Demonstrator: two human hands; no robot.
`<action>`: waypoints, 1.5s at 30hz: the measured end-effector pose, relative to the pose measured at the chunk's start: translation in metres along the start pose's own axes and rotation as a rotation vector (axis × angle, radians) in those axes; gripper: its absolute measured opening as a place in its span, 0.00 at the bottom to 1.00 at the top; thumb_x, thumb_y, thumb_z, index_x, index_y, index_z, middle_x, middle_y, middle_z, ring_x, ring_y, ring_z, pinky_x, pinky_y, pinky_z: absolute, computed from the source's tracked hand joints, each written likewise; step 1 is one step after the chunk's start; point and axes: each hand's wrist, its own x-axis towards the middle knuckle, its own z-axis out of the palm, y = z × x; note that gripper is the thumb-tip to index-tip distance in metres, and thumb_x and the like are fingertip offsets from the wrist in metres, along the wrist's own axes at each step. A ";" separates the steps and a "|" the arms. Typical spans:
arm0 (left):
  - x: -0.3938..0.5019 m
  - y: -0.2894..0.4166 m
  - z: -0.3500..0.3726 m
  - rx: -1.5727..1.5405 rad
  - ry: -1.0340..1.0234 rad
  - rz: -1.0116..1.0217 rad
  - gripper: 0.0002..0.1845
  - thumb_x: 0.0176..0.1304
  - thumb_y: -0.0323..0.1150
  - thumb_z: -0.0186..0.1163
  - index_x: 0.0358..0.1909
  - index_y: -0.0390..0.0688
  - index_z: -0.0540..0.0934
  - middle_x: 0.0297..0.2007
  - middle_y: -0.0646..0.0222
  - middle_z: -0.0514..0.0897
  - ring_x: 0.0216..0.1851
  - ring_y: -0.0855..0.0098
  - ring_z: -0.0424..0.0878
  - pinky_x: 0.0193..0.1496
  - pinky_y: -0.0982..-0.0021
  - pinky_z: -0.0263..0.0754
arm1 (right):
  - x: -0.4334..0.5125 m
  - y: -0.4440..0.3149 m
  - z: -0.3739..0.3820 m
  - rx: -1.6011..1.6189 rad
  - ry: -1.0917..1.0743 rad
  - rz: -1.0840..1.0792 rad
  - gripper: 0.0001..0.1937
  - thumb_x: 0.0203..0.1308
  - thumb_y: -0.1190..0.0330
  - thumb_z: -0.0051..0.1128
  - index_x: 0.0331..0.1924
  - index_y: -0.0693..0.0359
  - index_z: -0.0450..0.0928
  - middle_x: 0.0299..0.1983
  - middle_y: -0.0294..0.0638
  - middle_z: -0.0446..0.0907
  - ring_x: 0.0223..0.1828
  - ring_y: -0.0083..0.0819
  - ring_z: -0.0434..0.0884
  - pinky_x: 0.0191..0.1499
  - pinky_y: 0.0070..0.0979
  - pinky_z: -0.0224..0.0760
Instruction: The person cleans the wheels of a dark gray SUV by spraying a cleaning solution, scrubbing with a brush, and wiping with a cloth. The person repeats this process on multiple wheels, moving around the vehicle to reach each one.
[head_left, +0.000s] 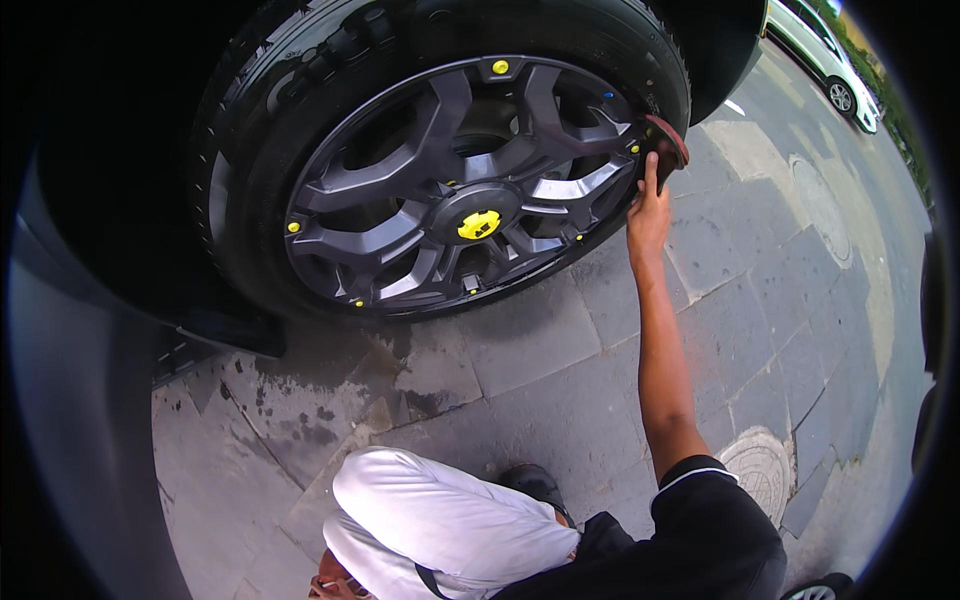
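Observation:
My right hand (649, 217) holds a dark applicator pad with a reddish edge (669, 142), the index finger stretched along its back. The pad lies against the right side of the black tyre (259, 165), by the rim's edge. Inside the tyre is a dark grey alloy wheel (360, 244) with angular spokes, yellow studs around its rim and a yellow centre cap (478, 225). At the bottom edge, below my bent knee in white trousers (442, 502), my left hand (337, 588) is partly visible and cut off; what it holds cannot be made out.
Dark car bodywork (75, 360) curves around the tyre at left. Grey paving slabs (540, 405) carry wet patches beneath the wheel. Round manhole covers (759, 472) lie at right. A white car (825, 56) stands at upper right; another wheel (817, 589) shows at lower right.

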 end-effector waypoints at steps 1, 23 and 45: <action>-0.001 -0.015 -0.007 0.191 0.053 0.307 0.15 0.58 0.31 0.66 0.45 0.53 0.73 0.42 0.58 0.81 0.22 0.56 0.80 0.15 0.60 0.76 | -0.033 0.013 0.022 -0.038 -0.076 0.171 0.45 0.65 0.86 0.46 0.79 0.29 0.49 0.47 0.55 0.78 0.42 0.46 0.84 0.43 0.40 0.76; -0.023 0.058 0.026 0.841 0.184 0.131 0.23 0.63 0.33 0.64 0.59 0.46 0.72 0.54 0.57 0.65 0.37 0.61 0.80 0.42 0.56 0.78 | -0.242 -0.124 0.113 -0.045 -1.347 -0.540 0.28 0.67 0.69 0.55 0.70 0.34 0.70 0.48 0.47 0.86 0.48 0.44 0.84 0.56 0.39 0.76; -0.020 0.066 0.047 0.754 0.203 0.066 0.28 0.54 0.29 0.67 0.59 0.46 0.72 0.56 0.61 0.65 0.49 0.58 0.78 0.47 0.57 0.76 | -0.353 -0.114 0.168 1.423 -0.673 1.609 0.09 0.76 0.65 0.43 0.53 0.43 0.59 0.29 0.36 0.66 0.27 0.34 0.70 0.34 0.40 0.71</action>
